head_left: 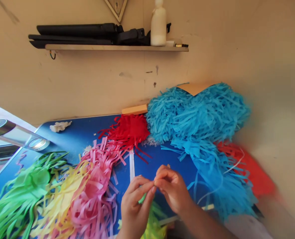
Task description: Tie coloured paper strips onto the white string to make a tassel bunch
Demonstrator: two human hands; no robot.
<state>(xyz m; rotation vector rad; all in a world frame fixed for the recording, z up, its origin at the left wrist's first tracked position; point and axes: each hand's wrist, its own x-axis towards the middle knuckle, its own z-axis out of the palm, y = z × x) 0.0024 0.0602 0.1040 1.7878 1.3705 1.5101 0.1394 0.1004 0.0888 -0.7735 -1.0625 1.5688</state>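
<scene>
My left hand (135,205) and my right hand (172,189) meet low in the middle of the view, fingertips pinched together over the blue table (77,136). The left fingers close on a thin green paper strip (142,199) that leads down to a yellow-green fringe bundle (153,227) under my wrists. The right fingers are pinched tight against the left ones; what they hold is too small to make out.
Fringed paper piles lie around: green (18,196), yellow (60,196), pink (95,186), red (130,129), a big light-blue heap (199,116) and orange (252,172) at right. A metal tube (15,134) juts in at left. A wall shelf (115,48) carries a white bottle (158,25).
</scene>
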